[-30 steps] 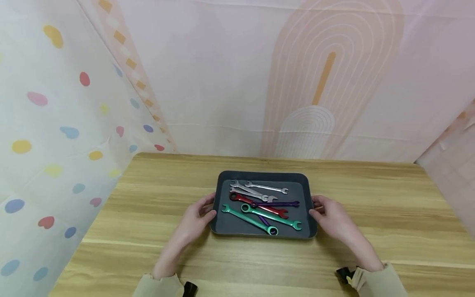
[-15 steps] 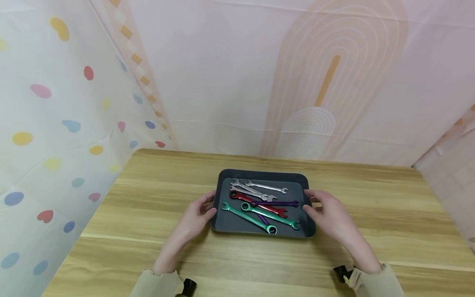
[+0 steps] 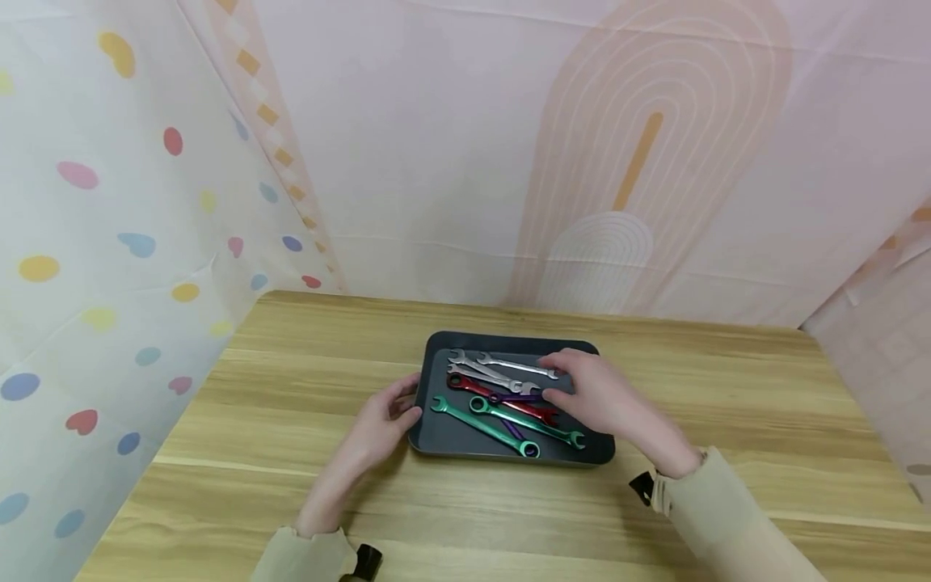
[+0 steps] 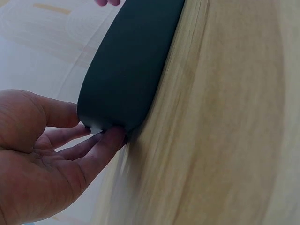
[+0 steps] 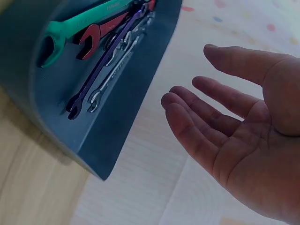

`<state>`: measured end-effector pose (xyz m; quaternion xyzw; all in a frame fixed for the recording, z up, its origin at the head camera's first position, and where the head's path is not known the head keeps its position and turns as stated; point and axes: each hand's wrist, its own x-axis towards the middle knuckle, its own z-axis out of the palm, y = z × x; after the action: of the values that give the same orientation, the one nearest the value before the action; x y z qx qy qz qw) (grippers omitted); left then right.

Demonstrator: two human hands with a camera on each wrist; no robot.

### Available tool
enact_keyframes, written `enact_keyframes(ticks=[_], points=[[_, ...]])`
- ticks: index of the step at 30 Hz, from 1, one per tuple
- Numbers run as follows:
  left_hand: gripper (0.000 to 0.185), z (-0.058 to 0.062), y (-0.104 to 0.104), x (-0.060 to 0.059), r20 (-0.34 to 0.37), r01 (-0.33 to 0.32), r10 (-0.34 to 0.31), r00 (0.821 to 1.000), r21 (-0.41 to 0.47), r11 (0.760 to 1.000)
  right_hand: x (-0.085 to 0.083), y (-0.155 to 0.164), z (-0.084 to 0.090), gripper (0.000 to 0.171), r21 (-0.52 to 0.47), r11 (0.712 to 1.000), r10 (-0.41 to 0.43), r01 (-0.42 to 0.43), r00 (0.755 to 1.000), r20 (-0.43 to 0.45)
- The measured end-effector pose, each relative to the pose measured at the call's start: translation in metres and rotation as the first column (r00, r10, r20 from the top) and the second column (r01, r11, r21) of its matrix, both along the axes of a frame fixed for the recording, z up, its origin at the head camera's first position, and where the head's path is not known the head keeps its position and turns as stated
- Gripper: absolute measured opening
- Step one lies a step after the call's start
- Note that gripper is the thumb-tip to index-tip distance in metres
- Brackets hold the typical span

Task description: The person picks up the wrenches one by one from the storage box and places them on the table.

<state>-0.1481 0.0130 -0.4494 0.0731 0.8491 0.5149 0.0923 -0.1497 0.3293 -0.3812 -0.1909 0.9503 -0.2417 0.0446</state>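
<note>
Head view: dotted fabric hangs at the left beside a pale wooden table (image 3: 291,380). Left hand (image 3: 381,424) pinches the left rim of the dark, round-cornered tray (image 3: 465,440) at the table's middle, holding glossy coloured wrenches (image 3: 502,396). Right hand (image 3: 592,392) hovers above them, fingers apart and relaxed.

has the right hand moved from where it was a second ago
Yes. The right hand has left the right edge of the tray and come leftward over it, open above the wrenches. The left hand holds the tray's left edge.
</note>
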Motion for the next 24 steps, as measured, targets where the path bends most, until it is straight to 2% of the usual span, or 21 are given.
enact_keyframes(ticks=[6, 17, 24], points=[[0.053, 0.0, 0.003, -0.001, 0.004, 0.004, -0.004, 1.0, -0.003, 1.0, -0.014, -0.007, -0.001, 0.04, 0.047, 0.997, 0.054, -0.057, 0.997, 0.055], [0.053, -0.003, 0.002, -0.001, 0.008, -0.008, 0.008, 1.0, 0.014, 1.0, -0.032, -0.019, -0.008, 0.036, 0.118, 0.989, 0.076, -0.092, 0.989, 0.13], [0.053, -0.004, 0.002, -0.001, 0.005, -0.001, 0.001, 1.0, 0.01, 1.0, -0.041, -0.022, -0.014, 0.035, 0.106, 0.989, 0.082, -0.106, 0.975, 0.206]])
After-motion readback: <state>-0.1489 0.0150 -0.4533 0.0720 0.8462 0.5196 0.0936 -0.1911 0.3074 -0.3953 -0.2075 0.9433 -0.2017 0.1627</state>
